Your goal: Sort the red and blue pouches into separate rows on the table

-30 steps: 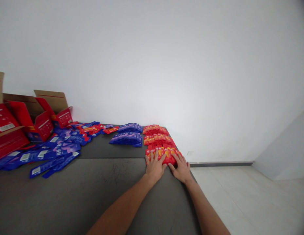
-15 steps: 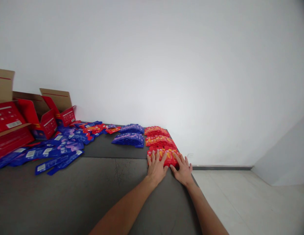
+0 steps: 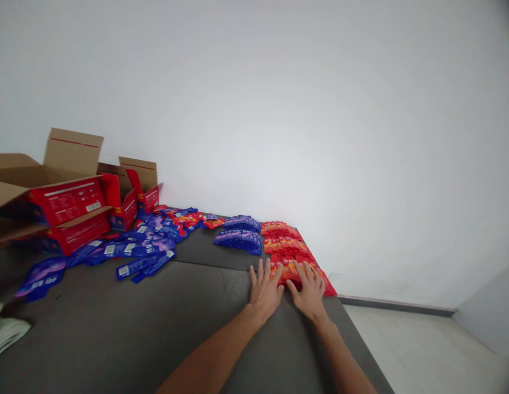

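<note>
Head view, with the clock centred on the two hands and twelve o'clock pointing away: a front row of glossy red-and-orange foil packets [image 3: 286, 270] lies at twelve, along the right edge of the dark grey flat-topped desk [image 3: 135, 339]. Its packets overlap like shingles, so each probably props its neighbour and could slide if nudged.

That would explain the light, spread touch. The left hand [image 3: 265, 295] is open, fingers fanned at the row's left end; the right hand [image 3: 308, 295] is open too, its bent fingers lying over the packets — neither seems to grip, and how hard they press I cannot tell.

Beyond, also at twelve, sit two more rows of red-and-orange packets [image 3: 284, 244]. At eleven, two rows of shiny blue-and-purple packets [image 3: 239, 239] lie just beside them, the colours apparently kept apart by row.

Between nine and ten, a loose heap of mixed blue and red pouches [image 3: 156, 243] spreads before open red cardboard boxes [image 3: 76, 200], tan flaps raised. Towards eight or nine rests a folded pale green cloth [image 3: 8, 335].
</note>
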Available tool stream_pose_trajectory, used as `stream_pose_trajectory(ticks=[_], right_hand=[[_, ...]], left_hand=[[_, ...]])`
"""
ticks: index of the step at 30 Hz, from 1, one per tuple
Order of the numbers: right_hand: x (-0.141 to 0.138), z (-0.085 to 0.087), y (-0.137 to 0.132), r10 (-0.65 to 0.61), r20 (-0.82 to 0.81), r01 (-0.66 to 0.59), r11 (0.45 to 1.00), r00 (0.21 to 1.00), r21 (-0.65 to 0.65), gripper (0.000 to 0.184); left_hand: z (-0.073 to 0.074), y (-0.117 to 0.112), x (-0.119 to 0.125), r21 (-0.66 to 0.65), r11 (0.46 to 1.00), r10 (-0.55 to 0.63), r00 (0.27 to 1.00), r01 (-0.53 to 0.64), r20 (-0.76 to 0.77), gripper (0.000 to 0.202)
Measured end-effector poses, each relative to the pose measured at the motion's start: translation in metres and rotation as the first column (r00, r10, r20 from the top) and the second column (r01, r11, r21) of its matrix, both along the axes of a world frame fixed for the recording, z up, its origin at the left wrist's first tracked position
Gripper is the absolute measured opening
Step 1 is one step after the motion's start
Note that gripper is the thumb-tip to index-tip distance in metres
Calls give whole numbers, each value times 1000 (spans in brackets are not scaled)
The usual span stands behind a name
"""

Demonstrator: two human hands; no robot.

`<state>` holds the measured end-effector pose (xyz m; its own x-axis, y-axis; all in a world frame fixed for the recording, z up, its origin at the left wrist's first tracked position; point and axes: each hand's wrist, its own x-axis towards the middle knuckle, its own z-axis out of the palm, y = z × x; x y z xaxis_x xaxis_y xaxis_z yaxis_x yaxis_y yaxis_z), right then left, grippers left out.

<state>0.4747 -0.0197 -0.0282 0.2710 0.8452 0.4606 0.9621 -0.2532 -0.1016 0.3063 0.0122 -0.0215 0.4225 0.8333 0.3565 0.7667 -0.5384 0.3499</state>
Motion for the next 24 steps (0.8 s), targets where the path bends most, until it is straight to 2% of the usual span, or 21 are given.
stream_pose_trajectory(ticks=[9, 18, 24], right_hand=[[-116, -1, 25, 166, -70, -167, 986, 984, -13, 64], [-241, -8, 46, 317, -124, -324, 945, 940, -41, 63], [-316, -4, 57, 381, -151, -396, 915, 912, -80, 63]], left_hand=[[6, 14, -116, 6, 983, 186, 980, -186, -70, 63], [-6, 27, -243, 64, 931, 364, 924, -359, -115, 59], [-4, 30, -307, 46, 889, 456, 875, -455, -164, 58]])
